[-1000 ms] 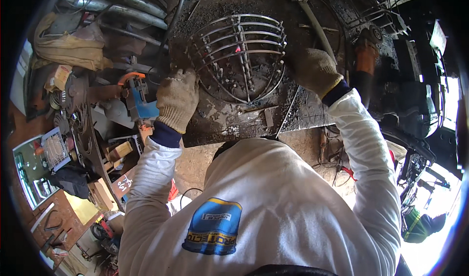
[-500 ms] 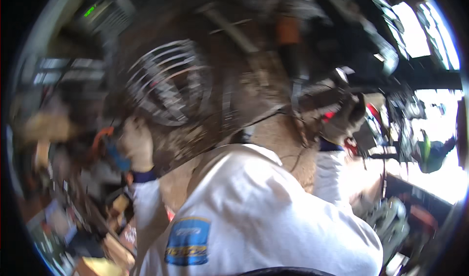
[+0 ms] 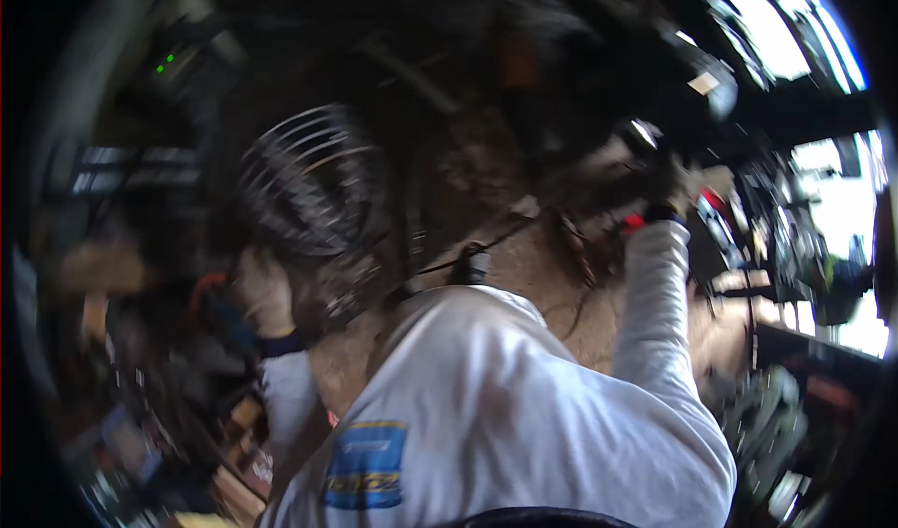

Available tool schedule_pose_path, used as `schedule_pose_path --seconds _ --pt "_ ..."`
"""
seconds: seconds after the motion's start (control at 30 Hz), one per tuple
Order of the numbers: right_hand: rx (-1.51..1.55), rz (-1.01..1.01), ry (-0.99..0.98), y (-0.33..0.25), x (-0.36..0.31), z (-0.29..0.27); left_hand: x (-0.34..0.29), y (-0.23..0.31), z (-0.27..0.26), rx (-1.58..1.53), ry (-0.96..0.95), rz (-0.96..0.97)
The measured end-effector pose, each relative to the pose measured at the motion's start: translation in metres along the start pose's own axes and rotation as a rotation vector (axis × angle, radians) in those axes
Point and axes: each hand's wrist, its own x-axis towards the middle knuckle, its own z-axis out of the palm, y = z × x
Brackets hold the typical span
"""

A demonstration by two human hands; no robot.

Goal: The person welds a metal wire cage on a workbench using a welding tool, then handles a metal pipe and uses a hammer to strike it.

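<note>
My left hand [image 3: 265,294], in a pale glove with a dark cuff, is on the left beside a blurred blue thing [image 3: 227,320] with an orange curved part. Its fingers are smeared, so their closing cannot be made out. Just beyond it stands a round wire cage [image 3: 313,177] that looks like a fan guard. My right hand [image 3: 672,189] reaches out to the far right, blurred against dark clutter. Near its wrist shows a small red thing [image 3: 634,221]. Whether that hand grips anything is hidden by blur.
A long metal bar [image 3: 412,77] lies on the dark cluttered surface ahead. Small timber pieces [image 3: 238,495] sit at the lower left. Several grey-green rounded objects [image 3: 772,416] are at the lower right. A brown floor patch [image 3: 533,271] shows between my arms.
My right arm has stretched farther forward and slightly right. The left hand stays close to the blue thing. The picture has grown darker, and the view has shifted a little.
</note>
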Motion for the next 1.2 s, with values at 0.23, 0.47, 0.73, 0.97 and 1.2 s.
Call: schedule_pose_path --seconds 0.23,0.47,0.73,0.97,1.2 --pt "-1.075 -0.406 -0.028 0.006 0.032 -0.011 0.001 0.020 -0.011 -0.038 0.019 -0.148" --pt "-0.772 -0.117 0.059 -0.036 0.016 -0.032 0.006 0.026 -0.020 -0.042 0.165 -0.024" --pt "-0.623 -0.083 0.156 -0.044 0.005 -0.038 0.006 0.029 -0.026 -0.065 0.085 -0.089" --pt "-0.341 -0.082 0.292 -0.049 -0.015 -0.053 0.005 0.028 -0.023 -0.062 0.064 -0.097" --pt "0.087 -0.191 0.486 -0.065 -0.049 -0.081 0.004 0.028 -0.024 -0.044 0.089 -0.089"
